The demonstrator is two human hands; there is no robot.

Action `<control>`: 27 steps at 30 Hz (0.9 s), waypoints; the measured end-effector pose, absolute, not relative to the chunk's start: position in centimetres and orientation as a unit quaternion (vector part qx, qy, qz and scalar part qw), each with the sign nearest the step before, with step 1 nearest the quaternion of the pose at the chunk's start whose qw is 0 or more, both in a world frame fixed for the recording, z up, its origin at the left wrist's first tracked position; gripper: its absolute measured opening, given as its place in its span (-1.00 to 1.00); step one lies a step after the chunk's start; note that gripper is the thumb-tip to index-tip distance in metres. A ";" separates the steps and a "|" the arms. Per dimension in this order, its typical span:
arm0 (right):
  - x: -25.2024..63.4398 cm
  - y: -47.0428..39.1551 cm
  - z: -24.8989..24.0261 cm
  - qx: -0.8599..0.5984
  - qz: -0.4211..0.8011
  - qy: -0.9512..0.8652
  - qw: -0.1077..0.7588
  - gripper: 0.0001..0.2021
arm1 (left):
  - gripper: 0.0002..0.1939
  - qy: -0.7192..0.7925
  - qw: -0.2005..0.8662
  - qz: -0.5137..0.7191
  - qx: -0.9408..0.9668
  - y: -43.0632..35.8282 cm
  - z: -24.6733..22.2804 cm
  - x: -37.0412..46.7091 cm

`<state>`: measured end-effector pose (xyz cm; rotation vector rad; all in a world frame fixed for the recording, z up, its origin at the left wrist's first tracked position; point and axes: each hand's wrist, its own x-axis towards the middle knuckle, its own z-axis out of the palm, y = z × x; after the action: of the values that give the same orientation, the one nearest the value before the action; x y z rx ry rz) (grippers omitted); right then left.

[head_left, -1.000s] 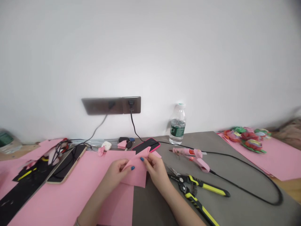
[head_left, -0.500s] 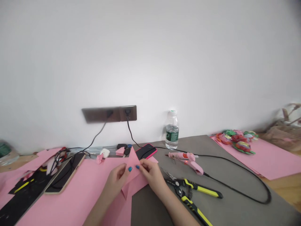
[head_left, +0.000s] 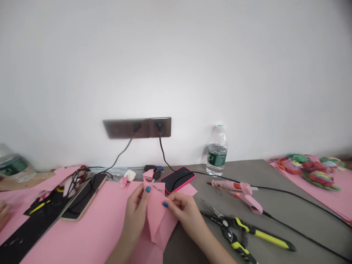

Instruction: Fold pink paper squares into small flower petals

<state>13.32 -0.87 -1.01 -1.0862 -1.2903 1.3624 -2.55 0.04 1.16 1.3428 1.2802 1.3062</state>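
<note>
Over the edge of the large pink sheet [head_left: 99,220] on the worktop [head_left: 184,244], I hold the creased pink paper [head_left: 158,216], seemingly part-folded, its lower end loose, my upright left hand [head_left: 135,211] pinching its upper corner, my right hand [head_left: 189,214], angled inward, pinching its right edge.

bottle [head_left: 217,154] behind glue gun [head_left: 236,189] | pliers [head_left: 233,227] before glue gun

Fingers [head_left: 145,195] of both hands pinch a folded pink paper [head_left: 158,216] above the grey mat [head_left: 183,238].
</note>
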 end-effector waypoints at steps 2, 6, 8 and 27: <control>13.3 -0.9 -0.9 -0.449 0.558 -0.523 0.462 -0.49 | -0.60 0.510 0.427 0.526 0.530 0.0 1.1 -2.6; 13.4 -0.9 -0.7 -0.456 0.563 -0.517 0.456 -0.48 | -0.62 0.504 0.454 0.530 0.509 -0.1 1.0 -2.7; 13.4 -1.0 -0.7 -0.454 0.567 -0.515 0.456 -0.49 | -0.62 0.506 0.463 0.532 0.496 -0.1 0.9 -2.7; 13.9 -1.2 -0.4 -0.416 0.630 -0.500 0.423 -0.53 | -0.56 0.470 0.570 0.568 0.363 0.3 1.5 -3.0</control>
<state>13.89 -1.22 -0.44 -1.0413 -1.2521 1.5776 -2.98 0.25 1.51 0.8526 1.1034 1.3329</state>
